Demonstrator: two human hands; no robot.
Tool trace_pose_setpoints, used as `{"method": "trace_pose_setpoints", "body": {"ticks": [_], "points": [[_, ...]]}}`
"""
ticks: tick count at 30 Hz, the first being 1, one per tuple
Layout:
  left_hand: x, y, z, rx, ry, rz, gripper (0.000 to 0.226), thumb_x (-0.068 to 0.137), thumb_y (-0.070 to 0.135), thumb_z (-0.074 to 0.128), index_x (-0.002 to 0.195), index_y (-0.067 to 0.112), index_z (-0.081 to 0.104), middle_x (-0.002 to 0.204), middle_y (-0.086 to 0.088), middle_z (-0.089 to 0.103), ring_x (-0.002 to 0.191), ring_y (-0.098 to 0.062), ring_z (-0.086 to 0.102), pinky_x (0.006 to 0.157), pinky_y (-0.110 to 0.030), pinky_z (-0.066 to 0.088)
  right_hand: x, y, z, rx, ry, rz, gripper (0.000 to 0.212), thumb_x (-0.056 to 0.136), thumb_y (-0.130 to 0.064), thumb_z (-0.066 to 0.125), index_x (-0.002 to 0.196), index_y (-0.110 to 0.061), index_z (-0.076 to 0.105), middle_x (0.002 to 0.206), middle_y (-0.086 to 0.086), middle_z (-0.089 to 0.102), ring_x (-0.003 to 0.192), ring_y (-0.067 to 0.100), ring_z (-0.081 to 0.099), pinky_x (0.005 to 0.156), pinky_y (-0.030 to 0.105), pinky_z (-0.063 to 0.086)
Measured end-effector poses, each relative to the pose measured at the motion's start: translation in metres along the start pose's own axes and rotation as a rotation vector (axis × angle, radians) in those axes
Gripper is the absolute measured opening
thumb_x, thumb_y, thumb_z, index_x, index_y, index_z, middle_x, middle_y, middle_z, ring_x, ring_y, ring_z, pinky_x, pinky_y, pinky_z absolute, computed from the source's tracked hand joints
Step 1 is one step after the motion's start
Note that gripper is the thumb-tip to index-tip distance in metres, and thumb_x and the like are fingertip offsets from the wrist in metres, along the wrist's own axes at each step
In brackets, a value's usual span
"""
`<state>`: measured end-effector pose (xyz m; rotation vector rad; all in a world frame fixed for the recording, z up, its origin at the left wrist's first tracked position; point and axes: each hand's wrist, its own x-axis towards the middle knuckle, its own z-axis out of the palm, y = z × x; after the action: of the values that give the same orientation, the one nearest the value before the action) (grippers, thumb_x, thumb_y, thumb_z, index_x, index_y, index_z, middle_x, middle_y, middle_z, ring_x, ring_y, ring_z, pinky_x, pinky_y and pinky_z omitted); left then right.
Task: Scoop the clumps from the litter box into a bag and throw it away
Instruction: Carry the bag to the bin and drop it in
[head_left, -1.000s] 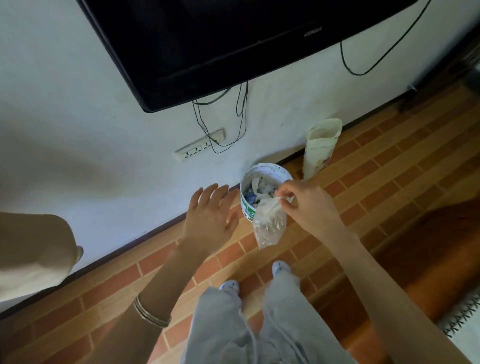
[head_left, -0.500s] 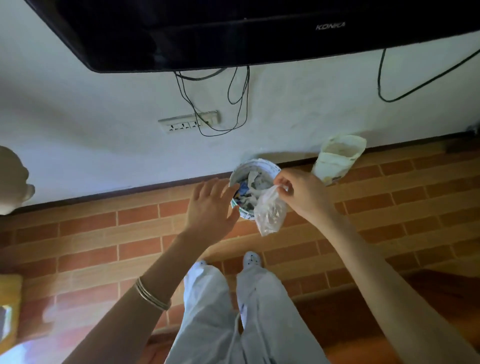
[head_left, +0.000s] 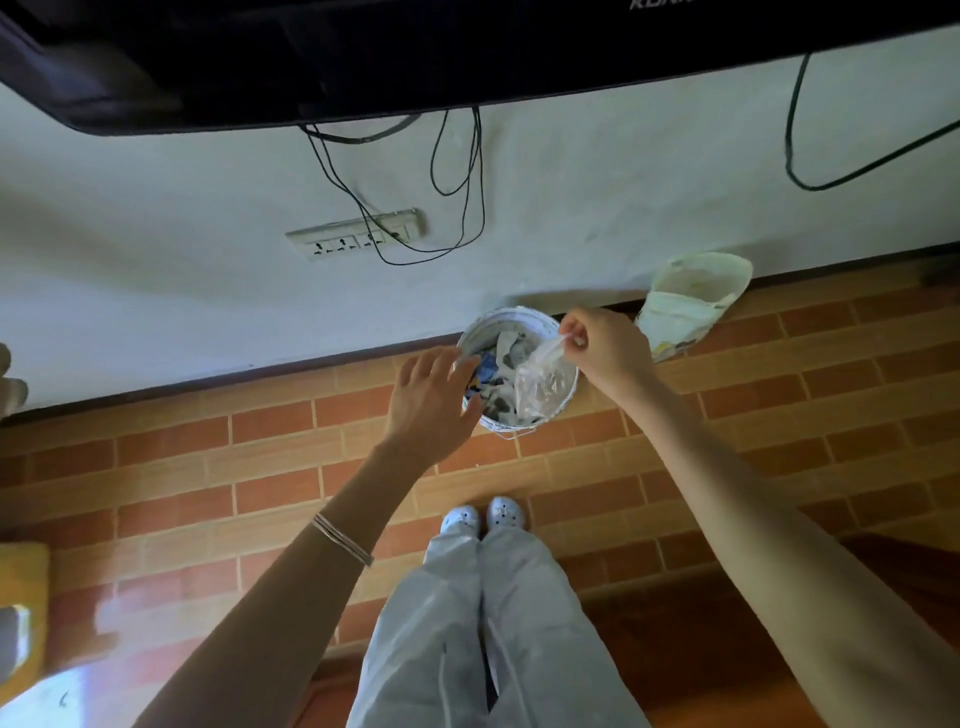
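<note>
Pinching the neck of the small clear plastic bag (head_left: 540, 382), the right hand (head_left: 605, 353) holds it over the round white waste bucket (head_left: 506, 427); the left hand (head_left: 428, 400), fingers apart, hovers left of it. The full bucket may let the bag slide out.

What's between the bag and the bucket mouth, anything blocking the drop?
Nothing visible. The right hand pinches the bag by its top, and it hangs over the lidless bucket, above rubbish already inside. The left hand is open at the left rim, beside the bag, not under it.
</note>
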<state>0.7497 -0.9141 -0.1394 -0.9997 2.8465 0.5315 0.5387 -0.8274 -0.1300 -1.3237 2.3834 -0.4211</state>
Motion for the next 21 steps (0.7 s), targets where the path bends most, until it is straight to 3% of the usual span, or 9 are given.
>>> {"method": "trace_pose_setpoints", "body": {"ticks": [5,11,14,21], "points": [[0.015,-0.01,0.014,0.006,-0.018,-0.021,0.046,0.09,0.032,0.053,0.134,0.017,0.05,0.137,-0.007,0.051,0.127,-0.028,0.044,0.107,-0.041,0.027,0.03,0.005,0.021,0.026,-0.021,0.046,0.013,0.086,-0.011,0.057,0.098,-0.013,0.063,0.093,0.001,0.068,0.079,0.014,0.061,0.052,0.017,0.029],[0.023,-0.017,0.026,0.029,-0.054,-0.031,0.048,0.091,0.035,0.052,0.136,0.019,0.046,0.141,-0.006,0.047,0.13,-0.027,0.041,0.108,-0.042,0.025,0.038,0.007,0.03,0.007,-0.169,0.041,0.034,0.088,-0.013,0.057,0.123,-0.011,0.054,0.118,0.008,0.063,0.095,0.024,0.063,0.071,0.027,0.046],[0.025,-0.016,0.025,0.034,-0.035,-0.023,0.048,0.091,0.036,0.053,0.135,0.019,0.047,0.139,-0.006,0.049,0.128,-0.027,0.042,0.106,-0.042,0.027,0.031,0.006,0.024,-0.031,-0.169,-0.007,0.037,0.091,-0.016,0.054,0.128,-0.014,0.051,0.114,0.008,0.065,0.093,0.026,0.065,0.078,0.036,0.053],[0.024,-0.005,0.0,0.089,0.015,0.036,0.046,0.091,0.035,0.053,0.133,0.017,0.051,0.139,-0.008,0.049,0.128,-0.029,0.042,0.106,-0.042,0.027,0.001,-0.004,0.002,-0.156,-0.131,-0.135,0.042,0.091,-0.019,0.053,0.132,-0.013,0.047,0.126,0.006,0.058,0.109,0.023,0.057,0.087,0.036,0.044]]}}
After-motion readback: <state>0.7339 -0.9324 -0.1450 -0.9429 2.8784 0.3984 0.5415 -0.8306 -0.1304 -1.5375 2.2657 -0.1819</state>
